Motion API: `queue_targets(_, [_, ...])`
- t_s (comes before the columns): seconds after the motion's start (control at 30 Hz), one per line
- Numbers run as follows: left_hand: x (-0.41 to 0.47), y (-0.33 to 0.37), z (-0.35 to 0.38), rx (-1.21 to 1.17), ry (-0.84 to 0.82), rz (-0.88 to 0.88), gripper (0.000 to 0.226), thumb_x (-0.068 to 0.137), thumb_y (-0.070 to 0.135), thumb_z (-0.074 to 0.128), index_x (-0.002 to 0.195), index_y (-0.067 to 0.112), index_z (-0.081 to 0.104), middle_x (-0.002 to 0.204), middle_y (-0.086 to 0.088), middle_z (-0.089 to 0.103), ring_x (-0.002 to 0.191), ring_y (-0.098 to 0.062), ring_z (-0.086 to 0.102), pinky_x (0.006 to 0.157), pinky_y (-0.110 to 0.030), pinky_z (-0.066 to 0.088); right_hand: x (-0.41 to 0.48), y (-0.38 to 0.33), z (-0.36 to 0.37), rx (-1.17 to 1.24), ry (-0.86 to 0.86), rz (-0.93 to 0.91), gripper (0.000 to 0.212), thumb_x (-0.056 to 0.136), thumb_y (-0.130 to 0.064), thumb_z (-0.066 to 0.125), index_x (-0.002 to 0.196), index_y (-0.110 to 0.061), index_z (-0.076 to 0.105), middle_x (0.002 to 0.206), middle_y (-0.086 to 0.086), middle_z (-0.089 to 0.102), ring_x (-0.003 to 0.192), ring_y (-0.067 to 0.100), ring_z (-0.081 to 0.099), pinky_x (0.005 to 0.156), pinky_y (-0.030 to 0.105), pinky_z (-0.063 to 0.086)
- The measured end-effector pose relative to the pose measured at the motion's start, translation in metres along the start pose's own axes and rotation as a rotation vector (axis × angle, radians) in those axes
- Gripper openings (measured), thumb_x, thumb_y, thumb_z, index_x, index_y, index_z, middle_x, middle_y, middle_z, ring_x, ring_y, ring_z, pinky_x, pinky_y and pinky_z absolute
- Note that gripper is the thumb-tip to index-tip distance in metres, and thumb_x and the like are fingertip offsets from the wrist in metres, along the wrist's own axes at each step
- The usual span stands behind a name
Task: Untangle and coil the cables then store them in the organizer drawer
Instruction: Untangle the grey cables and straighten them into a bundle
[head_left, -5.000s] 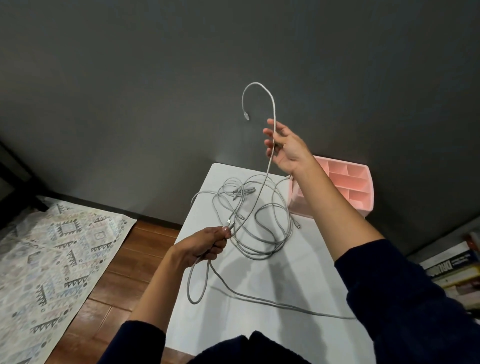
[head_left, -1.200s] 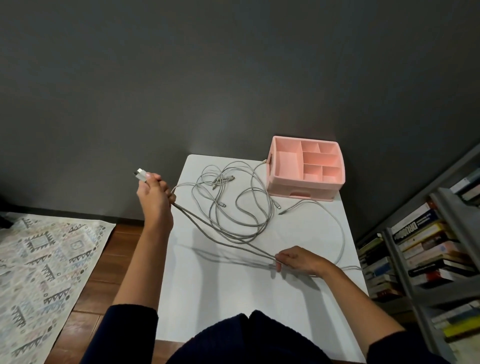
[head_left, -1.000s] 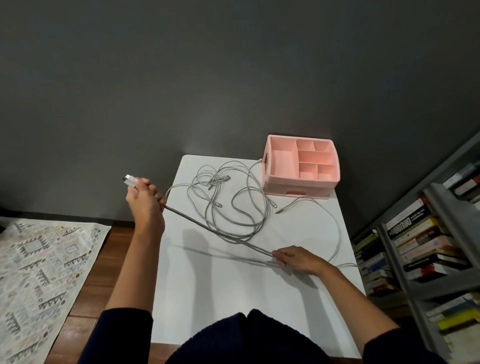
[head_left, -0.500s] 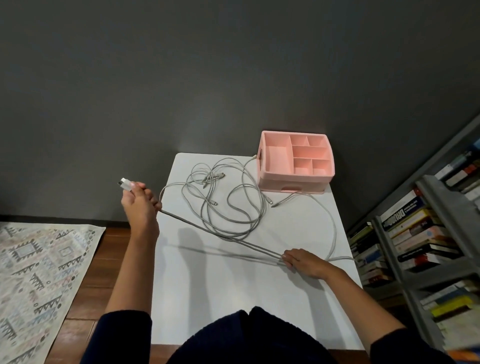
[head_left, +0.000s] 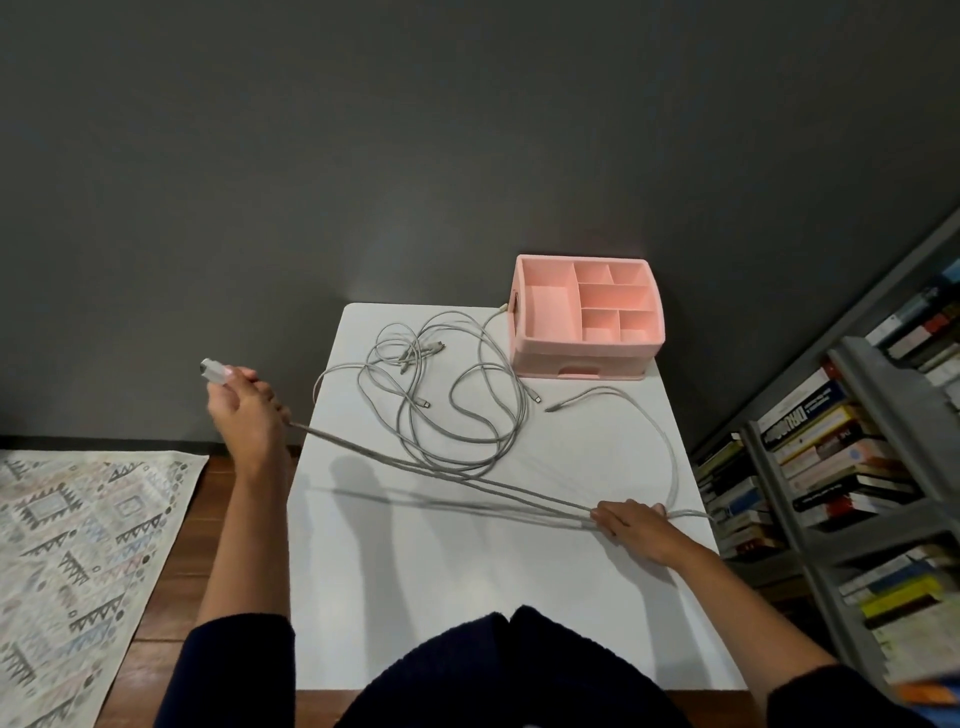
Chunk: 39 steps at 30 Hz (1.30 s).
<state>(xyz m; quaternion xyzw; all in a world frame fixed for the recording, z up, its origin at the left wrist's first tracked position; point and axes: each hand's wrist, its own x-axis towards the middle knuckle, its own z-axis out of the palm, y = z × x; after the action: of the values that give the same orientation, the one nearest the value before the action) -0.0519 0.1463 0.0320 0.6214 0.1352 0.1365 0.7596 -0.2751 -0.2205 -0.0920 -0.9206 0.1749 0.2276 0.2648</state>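
A tangle of grey cables (head_left: 452, 410) lies on the white table (head_left: 467, 597). My left hand (head_left: 244, 415), raised off the table's left edge, grips one cable near its white plug (head_left: 212, 370). That cable runs taut in doubled strands (head_left: 441, 473) across the table to my right hand (head_left: 631, 522), which pinches them at the right edge. From there a loop curves back to a loose end (head_left: 558, 406) in front of the pink organizer (head_left: 587, 358), whose drawer (head_left: 576, 370) is closed.
A grey shelf of stacked books (head_left: 831, 467) stands close on the right. A patterned rug (head_left: 78, 545) lies on the wooden floor (head_left: 208, 519) at the left. A dark grey wall (head_left: 467, 156) rises behind the table.
Five seconds ago my right hand held a cable end high; now it is down at the table's right edge. Over the last second it slid right along the taut strands while my left hand stayed.
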Motion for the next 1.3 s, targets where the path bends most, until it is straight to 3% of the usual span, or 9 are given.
queue_targets(0.2, [0.005, -0.01, -0.007, 0.118, 0.015, 0.034, 0.029, 0.104, 0.027, 0.027, 0.077, 0.025, 0.039, 0.065, 0.005, 0.038, 0.05, -0.004, 0.035, 0.045, -0.018, 0.033, 0.001, 0.017, -0.003, 0.023, 0.057, 0.019, 0.044, 0.102, -0.045, 0.032, 0.063, -0.024, 0.041, 0.061, -0.005, 0.05, 0.074, 0.016, 0.05, 0.078, 0.034, 0.019])
queue_targets(0.33, [-0.001, -0.018, 0.006, 0.331, -0.098, 0.203, 0.025, 0.103, 0.027, 0.034, 0.09, 0.015, 0.051, 0.081, -0.003, 0.051, 0.064, -0.006, 0.046, 0.073, -0.03, 0.038, -0.001, 0.013, 0.001, -0.02, 0.04, 0.015, 0.043, 0.103, -0.041, 0.032, 0.064, -0.024, 0.039, 0.061, -0.006, 0.048, 0.069, 0.012, 0.047, 0.078, 0.034, 0.019])
queue_targets(0.47, [-0.046, -0.032, 0.044, 0.577, -0.472, 0.283, 0.021, 0.103, 0.011, 0.034, 0.095, 0.003, 0.052, 0.074, -0.003, 0.052, 0.065, -0.02, 0.047, 0.067, -0.028, 0.037, 0.0, 0.0, -0.002, -0.039, -0.003, -0.007, 0.04, 0.103, -0.04, 0.03, 0.068, -0.024, 0.043, 0.072, -0.008, 0.057, 0.081, 0.017, 0.051, 0.075, 0.033, 0.018])
queue_targets(0.6, [-0.104, -0.061, 0.084, 0.712, -0.995, 0.273, 0.016, 0.1, 0.009, 0.033, 0.09, 0.013, 0.045, 0.069, 0.003, 0.065, 0.063, -0.009, 0.058, 0.066, -0.026, 0.042, -0.002, -0.019, -0.014, -0.058, -0.03, -0.052, 0.036, 0.102, -0.033, 0.033, 0.07, -0.026, 0.048, 0.103, -0.003, 0.068, 0.1, 0.019, 0.055, 0.082, 0.034, 0.019])
queue_targets(0.73, [-0.159, -0.096, 0.103, 0.831, -1.3, 0.184, 0.017, 0.102, 0.01, 0.034, 0.11, 0.001, 0.044, 0.106, -0.012, 0.071, 0.101, -0.029, 0.063, 0.084, -0.033, 0.047, -0.008, -0.033, -0.023, -0.023, -0.048, -0.08, 0.038, 0.102, -0.035, 0.036, 0.068, -0.029, 0.049, 0.081, -0.005, 0.06, 0.087, 0.016, 0.051, 0.09, 0.035, 0.026])
queue_targets(0.8, [-0.176, -0.108, 0.104, 0.897, -1.372, 0.098, 0.01, 0.101, 0.009, 0.034, 0.105, 0.005, 0.042, 0.114, -0.015, 0.067, 0.108, -0.03, 0.06, 0.083, -0.03, 0.043, -0.01, -0.037, -0.027, 0.011, -0.042, -0.098, 0.04, 0.102, -0.039, 0.036, 0.064, -0.03, 0.045, 0.075, -0.005, 0.058, 0.085, 0.016, 0.053, 0.093, 0.036, 0.029])
queue_targets(0.97, [-0.185, -0.115, 0.104, 0.897, -1.344, -0.144, 0.014, 0.101, 0.01, 0.034, 0.087, 0.012, 0.036, 0.084, -0.007, 0.057, 0.081, -0.029, 0.061, 0.065, -0.02, 0.044, -0.016, -0.035, -0.035, 0.143, -0.089, -0.127, 0.041, 0.1, -0.042, 0.04, 0.063, -0.025, 0.045, 0.063, -0.008, 0.05, 0.071, 0.014, 0.05, 0.081, 0.032, 0.036])
queue_targets(1.13, [-0.167, -0.109, 0.102, 1.007, -1.201, 0.101, 0.021, 0.103, 0.024, 0.033, 0.094, 0.011, 0.047, 0.101, -0.018, 0.064, 0.096, -0.034, 0.059, 0.081, -0.038, 0.044, -0.017, -0.015, -0.052, 0.36, 0.065, -0.203, 0.021, 0.095, -0.026, 0.058, 0.088, -0.015, 0.074, 0.087, -0.007, 0.049, 0.082, 0.009, 0.054, 0.075, 0.012, 0.041])
queue_targets(1.3, [-0.155, -0.098, 0.1, 0.994, -1.073, 0.16, 0.02, 0.103, 0.025, 0.032, 0.092, 0.013, 0.044, 0.098, -0.015, 0.065, 0.095, -0.036, 0.059, 0.079, -0.039, 0.044, -0.018, 0.009, -0.078, 0.201, 0.133, -0.162, 0.026, 0.097, -0.025, 0.053, 0.076, -0.019, 0.067, 0.081, 0.002, 0.066, 0.073, 0.014, 0.053, 0.071, 0.024, 0.039])
